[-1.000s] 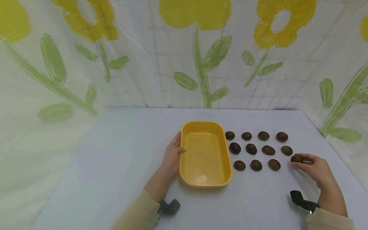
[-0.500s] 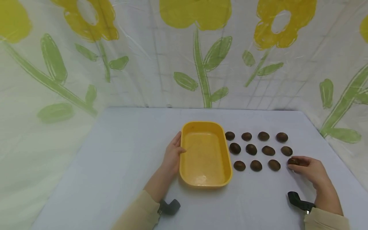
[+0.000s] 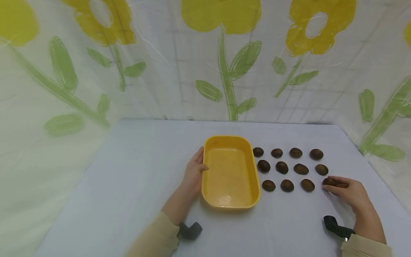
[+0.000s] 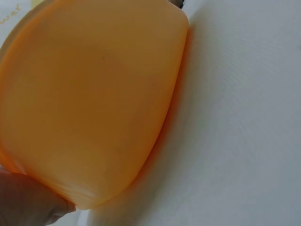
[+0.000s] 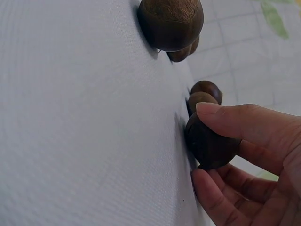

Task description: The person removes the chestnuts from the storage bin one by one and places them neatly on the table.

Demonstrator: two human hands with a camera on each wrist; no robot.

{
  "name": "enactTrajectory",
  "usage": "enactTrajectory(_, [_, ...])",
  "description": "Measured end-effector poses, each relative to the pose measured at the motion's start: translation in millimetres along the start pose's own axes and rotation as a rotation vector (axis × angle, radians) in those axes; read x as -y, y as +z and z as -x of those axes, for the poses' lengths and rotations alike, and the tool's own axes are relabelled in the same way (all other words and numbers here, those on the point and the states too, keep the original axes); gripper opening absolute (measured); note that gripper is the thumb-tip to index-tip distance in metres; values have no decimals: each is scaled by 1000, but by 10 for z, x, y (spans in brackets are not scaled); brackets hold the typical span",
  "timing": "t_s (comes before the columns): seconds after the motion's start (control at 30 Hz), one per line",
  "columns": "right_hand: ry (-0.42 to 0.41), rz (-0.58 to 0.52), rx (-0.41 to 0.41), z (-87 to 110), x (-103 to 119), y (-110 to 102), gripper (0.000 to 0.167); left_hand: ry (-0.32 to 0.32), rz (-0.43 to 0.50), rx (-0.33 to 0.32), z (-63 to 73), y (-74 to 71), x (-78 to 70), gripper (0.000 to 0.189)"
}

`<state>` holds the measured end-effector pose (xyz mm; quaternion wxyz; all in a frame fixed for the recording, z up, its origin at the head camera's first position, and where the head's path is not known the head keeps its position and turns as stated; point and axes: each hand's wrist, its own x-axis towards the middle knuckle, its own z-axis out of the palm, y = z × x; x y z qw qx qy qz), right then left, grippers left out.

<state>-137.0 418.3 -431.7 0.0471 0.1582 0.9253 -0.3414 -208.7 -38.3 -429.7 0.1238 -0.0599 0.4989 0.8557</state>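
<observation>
With its thumb over the rim, my left hand (image 3: 194, 175) grips the left side of a yellow plastic tray (image 3: 207, 192). No contents show in the tray. The outside of the tray (image 4: 94, 103) fills much of the left wrist view. My right hand (image 3: 351, 192) pinches a brown chestnut (image 3: 329, 182) at the right end of the front row. In the right wrist view, thumb and fingers hold this dark chestnut (image 5: 209, 143) at the white tabletop; whether it touches the cloth I cannot tell.
Several more chestnuts lie in three rows right of the tray, including a front-row chestnut (image 3: 307, 185) beside my right hand and a back-row chestnut (image 3: 316, 154). The leftmost ones sit close to the tray's wall. Behind the white table (image 3: 154, 150) hangs a flower-printed curtain (image 3: 167, 78).
My right hand has moved slightly left and toward me, bringing the chestnut down into line with the front row. My left hand and the tray have stayed put. The head view has shifted a little.
</observation>
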Motion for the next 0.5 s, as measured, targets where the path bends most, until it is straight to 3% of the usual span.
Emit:
enactTrajectory(0.13, [27, 41, 34, 15, 32, -51, 79, -13, -2, -12, -13, 30, 13, 82])
enactTrajectory(0.27, [93, 150, 84, 25, 205, -95, 91, -10, -87, -42, -5, 50, -15, 80])
enactTrajectory(0.37, [50, 244, 85, 41, 430, -141, 96, 39, -338, -53, 11, 30, -125, 75])
enactTrajectory(0.47, [-97, 320, 26, 84, 744, -195, 100, 134, -672, -26, 58, 16, -351, 70])
enactTrajectory(0.5, [-153, 350, -10, 107, 875, -210, 102, 194, -796, 5, 76, 15, -447, 69])
